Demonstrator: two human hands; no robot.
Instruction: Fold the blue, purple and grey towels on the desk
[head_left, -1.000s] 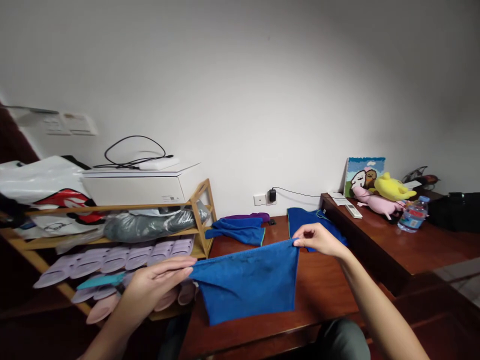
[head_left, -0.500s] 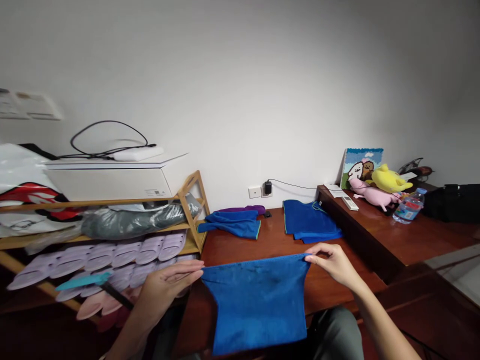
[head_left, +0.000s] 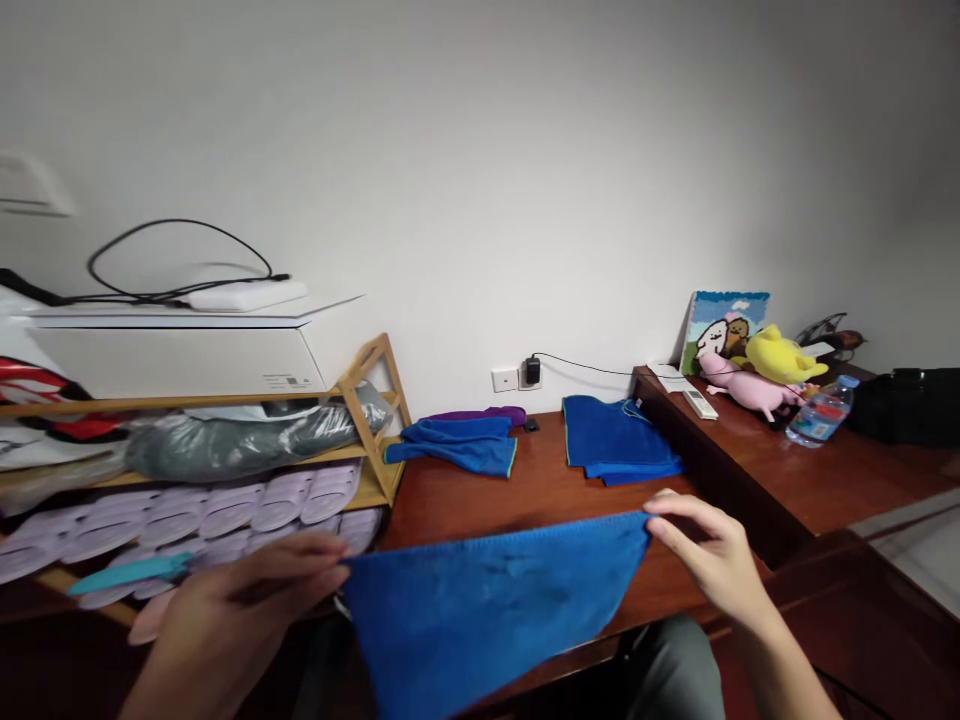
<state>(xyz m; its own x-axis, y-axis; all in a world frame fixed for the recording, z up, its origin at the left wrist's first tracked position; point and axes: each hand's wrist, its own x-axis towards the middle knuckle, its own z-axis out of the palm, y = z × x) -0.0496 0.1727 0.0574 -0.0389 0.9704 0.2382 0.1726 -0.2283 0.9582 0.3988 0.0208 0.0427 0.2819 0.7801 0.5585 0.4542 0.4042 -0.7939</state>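
Observation:
A blue cloth (head_left: 495, 600) with dark stains hangs stretched between my two hands, its top edge nearly straight. My left hand (head_left: 247, 600) pinches the cloth's upper left corner between thumb and fingers. At the upper right corner, my right hand (head_left: 705, 550) has the same kind of pinch. Behind the held cloth, a crumpled blue cloth (head_left: 457, 447) with a green edge lies on the wooden table (head_left: 450, 505), a purple cloth (head_left: 480, 414) partly under it. To the right, a folded blue cloth (head_left: 619, 440) lies flat near the raised desk.
On the left stands a wooden rack (head_left: 386, 420) holding lilac slippers (head_left: 277, 500), a wrapped grey bundle and a white box (head_left: 180, 360). The raised desk (head_left: 750, 450) at right carries a water bottle (head_left: 821, 412), plush toys (head_left: 757, 385) and a remote (head_left: 700, 404). A charger (head_left: 532, 370) is plugged into the wall.
My hands have moved farther apart, pulling the cloth's top edge wider. The left hand has come lower and nearer, and the cloth's lower part now slants down to the left.

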